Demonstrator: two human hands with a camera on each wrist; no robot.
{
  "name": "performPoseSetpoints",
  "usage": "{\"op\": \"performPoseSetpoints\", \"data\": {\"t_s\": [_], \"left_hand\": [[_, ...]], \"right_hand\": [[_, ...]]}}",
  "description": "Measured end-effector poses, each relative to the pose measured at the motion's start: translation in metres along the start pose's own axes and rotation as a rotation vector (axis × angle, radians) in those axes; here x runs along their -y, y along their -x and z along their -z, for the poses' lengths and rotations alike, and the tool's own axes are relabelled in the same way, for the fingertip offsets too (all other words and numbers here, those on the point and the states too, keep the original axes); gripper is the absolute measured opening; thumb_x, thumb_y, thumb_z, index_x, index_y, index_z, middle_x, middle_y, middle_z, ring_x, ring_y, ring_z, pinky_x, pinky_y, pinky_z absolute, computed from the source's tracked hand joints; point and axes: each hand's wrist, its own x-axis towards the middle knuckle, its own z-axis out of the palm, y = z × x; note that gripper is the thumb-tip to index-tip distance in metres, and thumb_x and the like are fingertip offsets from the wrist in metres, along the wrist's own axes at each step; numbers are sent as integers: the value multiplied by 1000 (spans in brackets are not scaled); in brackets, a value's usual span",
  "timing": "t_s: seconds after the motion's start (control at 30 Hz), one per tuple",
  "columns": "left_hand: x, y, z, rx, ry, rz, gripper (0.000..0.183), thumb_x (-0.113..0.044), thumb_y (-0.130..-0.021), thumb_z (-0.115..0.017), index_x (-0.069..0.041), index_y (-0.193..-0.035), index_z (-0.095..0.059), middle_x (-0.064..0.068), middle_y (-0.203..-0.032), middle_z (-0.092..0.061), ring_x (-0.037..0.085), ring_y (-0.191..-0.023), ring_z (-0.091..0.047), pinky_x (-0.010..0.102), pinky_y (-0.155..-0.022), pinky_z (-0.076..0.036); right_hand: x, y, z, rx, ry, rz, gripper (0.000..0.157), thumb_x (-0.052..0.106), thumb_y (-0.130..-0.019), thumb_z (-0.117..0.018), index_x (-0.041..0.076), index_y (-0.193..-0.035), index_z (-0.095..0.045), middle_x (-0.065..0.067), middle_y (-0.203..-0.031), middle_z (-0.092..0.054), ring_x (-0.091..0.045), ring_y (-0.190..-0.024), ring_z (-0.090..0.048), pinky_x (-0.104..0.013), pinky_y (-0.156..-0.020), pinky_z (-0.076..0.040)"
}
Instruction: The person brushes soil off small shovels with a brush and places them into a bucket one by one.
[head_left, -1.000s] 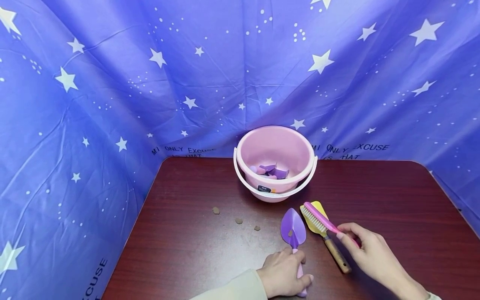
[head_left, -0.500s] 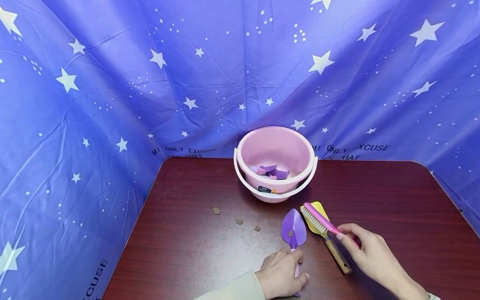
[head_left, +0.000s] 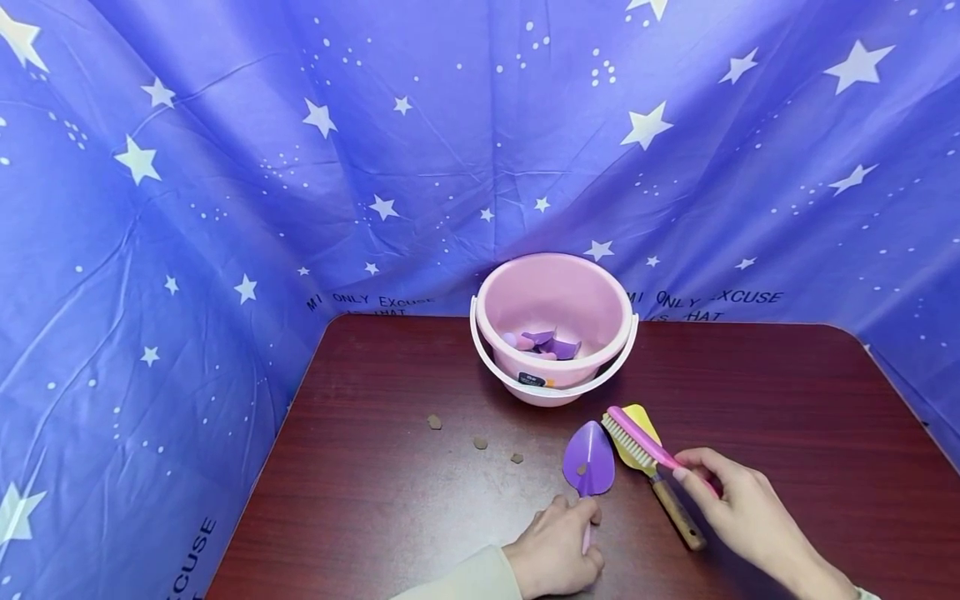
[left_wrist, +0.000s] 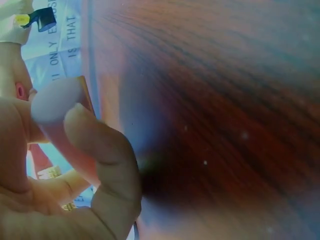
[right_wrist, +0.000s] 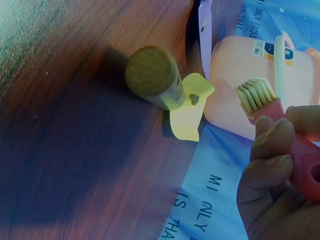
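Note:
My left hand (head_left: 551, 546) grips the pink handle of a small purple trowel (head_left: 592, 450), whose blade points toward the bucket. One brown chip (head_left: 581, 469) lies on that blade. In the left wrist view, fingers curl round the handle's rounded end (left_wrist: 57, 100). My right hand (head_left: 742, 504) pinches the handle of a pink brush (head_left: 633, 427), bristles facing the trowel. Under the brush in the head view lies a yellow shovel (head_left: 640, 414) with a wooden handle (head_left: 678, 512). The right wrist view shows a small chip (right_wrist: 194, 99) on the yellow blade (right_wrist: 185, 125).
A pink bucket (head_left: 487, 283) with a white handle (head_left: 551, 395) stands at the table's back edge, purple and pink pieces inside. Several brown chips (head_left: 480, 443) lie left of the trowel on the dark wooden table (head_left: 360, 500). Blue starry cloth (head_left: 450, 125) hangs behind and left.
My left hand has shifted slightly left, swinging the trowel's handle left and turning its blade a little. My right hand and the brush have barely moved.

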Motion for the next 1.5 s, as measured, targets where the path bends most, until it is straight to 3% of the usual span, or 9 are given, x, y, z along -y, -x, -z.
{"op": "performPoseSetpoints", "data": {"t_s": [0.47, 0.7, 1.2, 1.5], "left_hand": [[4, 6, 4, -11, 70, 46, 36, -19, -72, -66, -28, -106, -57, -7, -80, -42, 7, -57, -41, 22, -51, -36], [10, 11, 2, -62, 121, 23, 35, -17, -71, -65, -28, -104, -59, -10, -80, -41, 4, -57, -39, 19, -52, -34], [15, 22, 9, -79, 194, -2, 36, -16, -72, -65, -27, -105, -59, -12, -79, -40, 0, -60, -39, 17, -51, -33], [19, 27, 15, -68, 277, 31, 44, -15, -72, -67, -18, -113, -49, -11, -91, -47, 2, -75, -47, 21, -65, -42]], "right_hand": [[1, 0, 0, 0, -10, 10, 15, 12, -86, -70, 22, -95, -64, 16, -64, -47, 0, -47, -35, -15, -45, -26], [1, 0, 0, 3, -17, 4, 15, 13, -86, -70, 22, -96, -64, 16, -65, -48, 0, -47, -36, -16, -45, -27], [2, 0, -2, 14, -24, 6, 15, 13, -86, -70, 23, -96, -64, 17, -64, -48, 0, -48, -37, -17, -46, -28], [3, -1, -6, 12, -37, 19, 18, 11, -86, -70, 23, -97, -65, 17, -65, -49, 1, -47, -35, -15, -45, -27]]}}
